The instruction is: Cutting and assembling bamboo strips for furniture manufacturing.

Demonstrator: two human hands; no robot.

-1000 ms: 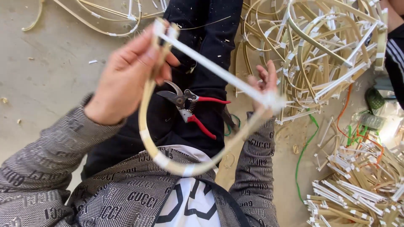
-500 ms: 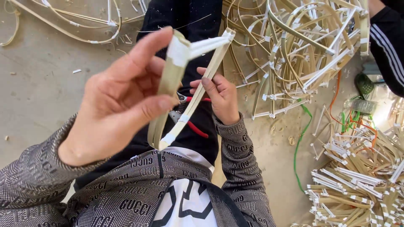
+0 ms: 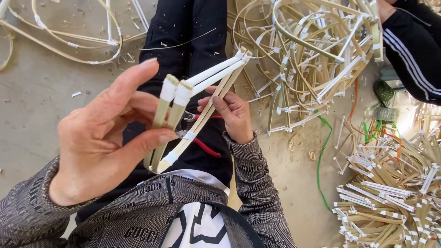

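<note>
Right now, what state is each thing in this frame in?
Left hand: fingers pinching the strip bundle.
Right hand: fingers on the bundle's far side.
Strip bundle: folded together, taped white at ends and joints, held off the lap.
Pliers: red handles, lying on the lap, mostly hidden.
Frame pile: tangled heap on the floor.
Strip stack: cut pieces heaped at right.

My left hand [image 3: 108, 142] is covering the middle of the folded bamboo strips [image 3: 193, 115], the red-handled pliers [image 3: 204, 147] are lying mostly hidden behind them, and a neighbour's striped sleeve [image 3: 413, 50] is running off the frame.
</note>
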